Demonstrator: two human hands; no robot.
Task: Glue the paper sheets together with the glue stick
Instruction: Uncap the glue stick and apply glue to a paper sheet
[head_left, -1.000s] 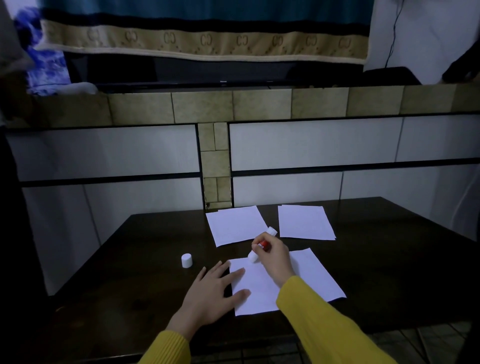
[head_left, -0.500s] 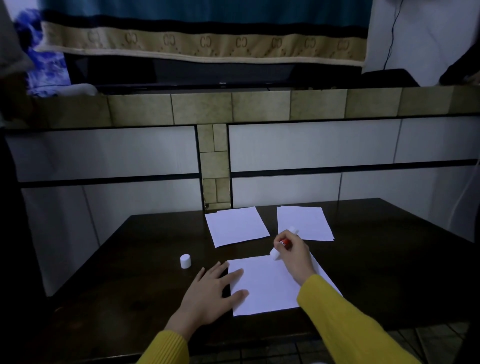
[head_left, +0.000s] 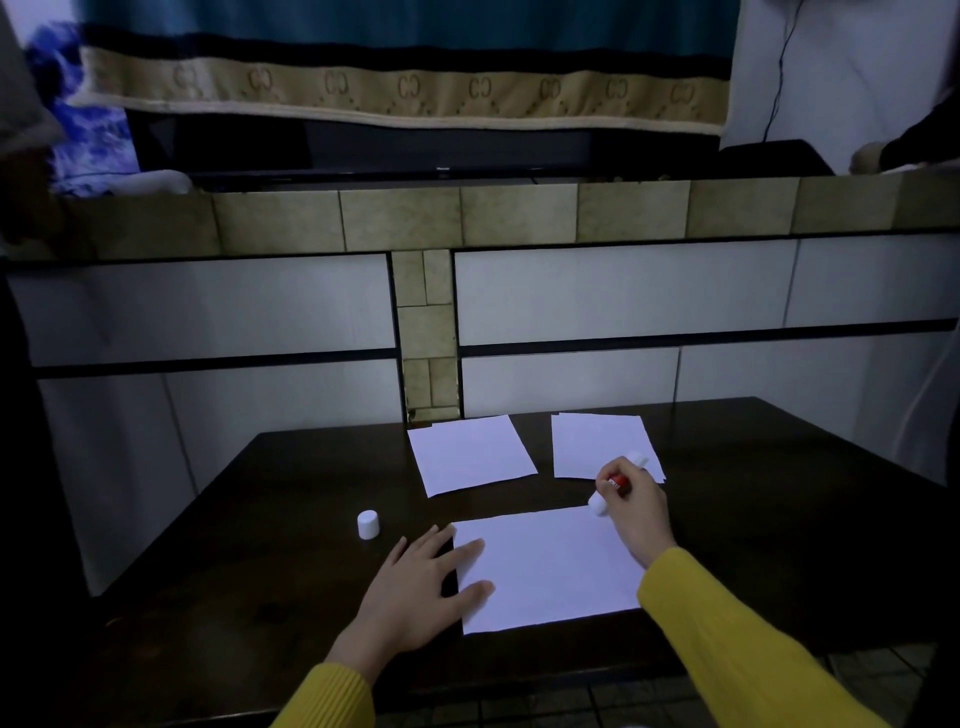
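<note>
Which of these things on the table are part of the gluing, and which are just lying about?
In use:
- glue stick, gripped by right hand
- near sheet, pressed flat by left hand
- two far sheets, probably waiting

Lying about:
- white cap
- patterned cloth behind

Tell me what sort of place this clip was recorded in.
Probably a room in a home, not a workshop or office. A dark wooden table stands against a tiled ledge, a patterned blanket hangs above it, and what looks like a television sits on the ledge.
</note>
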